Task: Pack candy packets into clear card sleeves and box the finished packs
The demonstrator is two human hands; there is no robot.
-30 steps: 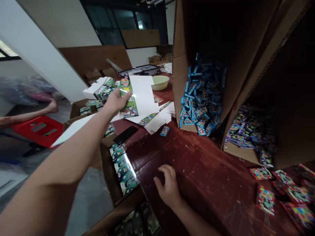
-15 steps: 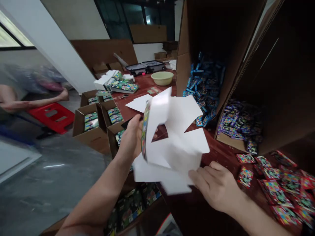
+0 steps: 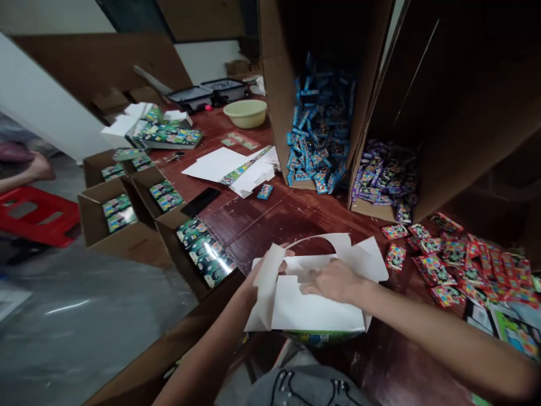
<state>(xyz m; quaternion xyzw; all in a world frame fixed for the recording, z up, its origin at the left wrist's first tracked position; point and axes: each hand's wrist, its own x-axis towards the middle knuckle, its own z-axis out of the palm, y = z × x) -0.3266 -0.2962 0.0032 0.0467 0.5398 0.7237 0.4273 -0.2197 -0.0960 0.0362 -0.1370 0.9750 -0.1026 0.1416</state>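
A flat white die-cut carton blank [image 3: 321,307], printed in colour on its underside, lies at the near edge of the dark red table [image 3: 270,220]. My left hand [image 3: 260,276] grips its left flap, which stands folded up and hides most of the fingers. My right hand [image 3: 333,280] presses on the middle of the blank with fingers bent. More white blanks [image 3: 230,166] lie in a pile further back on the table.
Two tall cardboard boxes lie on their sides, one spilling blue packets [image 3: 316,141], one purple packets [image 3: 384,175]. Red packets [image 3: 460,259] litter the right. Open boxes of green cartons [image 3: 122,211] stand left of the table, beside a black phone [image 3: 200,202]. A yellow bowl [image 3: 245,113] sits far back. Another person's arm [image 3: 25,172] and a red stool [image 3: 34,214] are at far left.
My left hand brought one blank from the far pile to the near table edge. My right hand came onto it. The blank now lies flat with its left flap raised.
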